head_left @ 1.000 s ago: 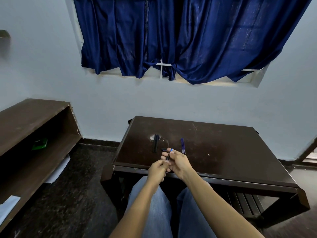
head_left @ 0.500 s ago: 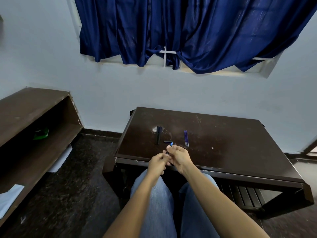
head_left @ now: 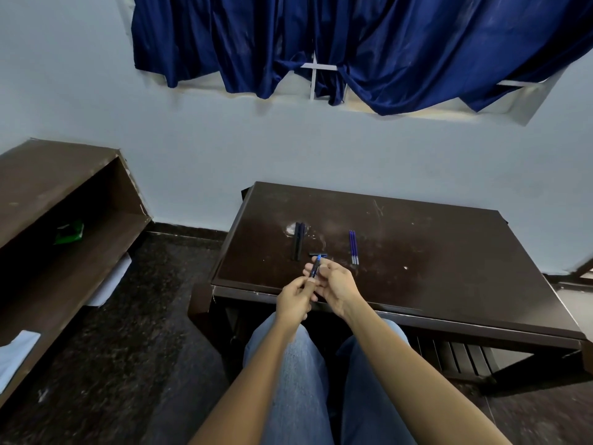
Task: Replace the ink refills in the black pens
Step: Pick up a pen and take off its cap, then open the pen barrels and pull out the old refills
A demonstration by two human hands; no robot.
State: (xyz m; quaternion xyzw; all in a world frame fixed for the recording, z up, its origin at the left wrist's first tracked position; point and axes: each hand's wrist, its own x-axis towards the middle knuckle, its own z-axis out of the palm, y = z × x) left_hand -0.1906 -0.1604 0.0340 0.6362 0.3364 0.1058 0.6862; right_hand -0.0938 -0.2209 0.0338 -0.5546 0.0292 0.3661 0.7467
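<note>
Both hands meet over the near edge of the dark wooden table (head_left: 449, 252). My left hand (head_left: 293, 298) and my right hand (head_left: 335, 285) pinch a black pen barrel (head_left: 315, 269) between them, with a blue refill tip sticking out of its far end. Two black pens (head_left: 298, 240) lie side by side further back on the table. A small black pen piece (head_left: 318, 254) lies just beyond my fingers. Blue ink refills (head_left: 353, 247) lie together to the right of it.
A dark wooden shelf unit (head_left: 64, 220) stands at the left with a green item (head_left: 69, 232) inside and white papers (head_left: 112, 279) below. A blue curtain (head_left: 353, 43) hangs over the window behind the table. My legs in jeans are under the table edge.
The view has tilted down and the hands sit nearer the table edge. The pen barrel with the blue tip shows more plainly between the fingers now.
</note>
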